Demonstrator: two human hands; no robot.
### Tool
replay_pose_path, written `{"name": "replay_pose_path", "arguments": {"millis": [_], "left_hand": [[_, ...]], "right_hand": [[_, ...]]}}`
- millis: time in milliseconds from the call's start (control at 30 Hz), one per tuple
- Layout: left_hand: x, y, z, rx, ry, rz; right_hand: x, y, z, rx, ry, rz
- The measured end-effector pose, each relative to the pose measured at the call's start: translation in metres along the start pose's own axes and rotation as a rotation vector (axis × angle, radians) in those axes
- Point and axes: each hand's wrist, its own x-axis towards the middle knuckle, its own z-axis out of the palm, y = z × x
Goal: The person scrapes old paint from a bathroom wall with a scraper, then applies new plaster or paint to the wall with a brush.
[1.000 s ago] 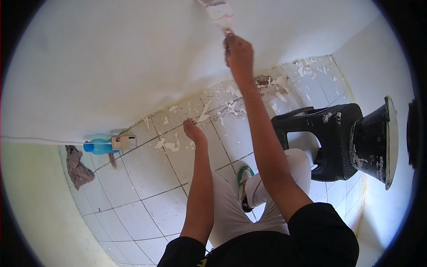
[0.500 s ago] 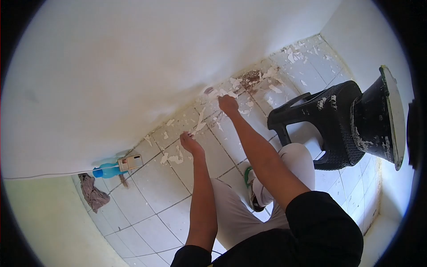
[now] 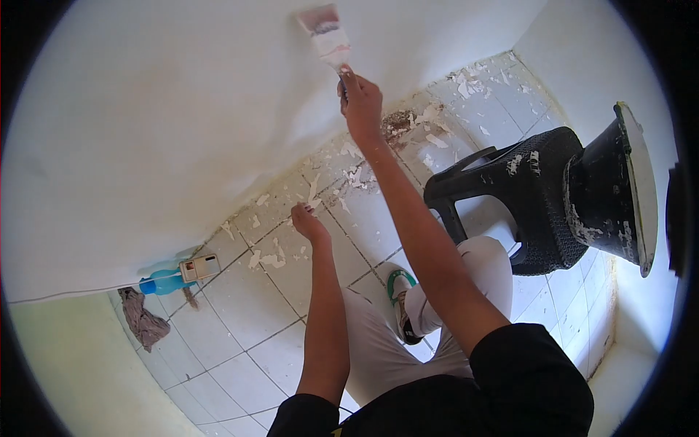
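Whitish tool (image 3: 332, 45) aslant, broad end up-left

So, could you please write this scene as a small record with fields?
right hand: grips flat tool at the wall
left hand: low, fingers curled; grip unclear
floor: tiled, pale flakes along wall
stool: black, bears black bucket
other side: phone by blue bottle, crumpled cloth

Gap: L hand (image 3: 310, 223) to R hand (image 3: 362, 102) | R blkd: stool (image 3: 547, 197), bucket (image 3: 603, 191)
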Motion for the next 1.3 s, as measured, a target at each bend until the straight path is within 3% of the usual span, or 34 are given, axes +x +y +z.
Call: {"name": "replay_pose_path", "arguments": {"millis": [100,167,233,300,333,400,433,500,567,700,767,800,867,933,1067,1133,1200,1300], "left_hand": [[0.001,0.010,-0.005,0.059,-0.033,-0.006],[-0.002,0.019,-0.014,0.036,-0.042,0.098],[0.003,0.020,-0.024,0.047,0.013,0.069],[0.003,0.027,-0.031,0.057,0.070,0.039],[0.000,0.032,-0.034,0.028,0.084,0.006],[0.003,0.034,-0.039,0.000,0.106,-0.022],[0.008,0.031,-0.041,-0.006,0.107,-0.023],[0.003,0.032,-0.044,-0.003,0.111,-0.035],[-0.006,0.056,-0.033,-0.009,0.138,-0.088],[0.002,0.046,-0.031,-0.025,0.113,-0.014],[0.000,0.042,-0.031,-0.013,0.103,-0.001],[-0.001,0.042,-0.031,-0.009,0.112,-0.009],[0.000,0.045,-0.029,-0.037,0.102,0.049],[0.001,0.045,-0.032,-0.045,0.118,0.031],[0.009,0.039,-0.043,0.025,0.121,0.023],[0.011,0.047,-0.043,-0.019,0.142,0.006],[0.002,0.060,-0.046,-0.053,0.176,-0.018],[-0.030,0.083,-0.056,0.102,0.112,0.119]], "right_hand": [[-0.008,0.074,0.013,0.028,-0.059,-0.043],[-0.018,0.168,0.008,-0.699,-0.159,-0.444],[-0.042,0.209,0.001,-1.221,-0.377,-0.271],[-0.060,0.222,-0.009,-1.200,-0.438,0.208],[-0.064,0.231,-0.011,-1.193,-0.451,0.203],[-0.071,0.257,-0.006,-1.153,-0.259,0.315],[-0.062,0.264,0.002,-1.151,-0.274,0.312],[-0.041,0.262,0.014,-1.186,-0.337,-0.038],[-0.030,0.155,0.034,-1.087,-0.291,-0.197],[-0.050,0.032,0.040,-0.531,-0.108,0.106],[-0.053,0.000,0.049,-0.286,-0.086,-0.070],[-0.053,-0.005,0.055,-0.289,-0.093,-0.060],[-0.043,-0.012,0.072,0.079,-0.081,-0.259],[-0.039,0.014,0.078,0.012,-0.085,-0.321],[-0.059,0.163,0.054,-0.790,-0.159,-0.395],[-0.073,0.193,0.043,-0.911,-0.277,-0.115],[-0.069,0.224,0.039,-1.026,-0.344,-0.101],[-0.081,0.241,0.035,-1.223,-0.499,-0.025]]}}
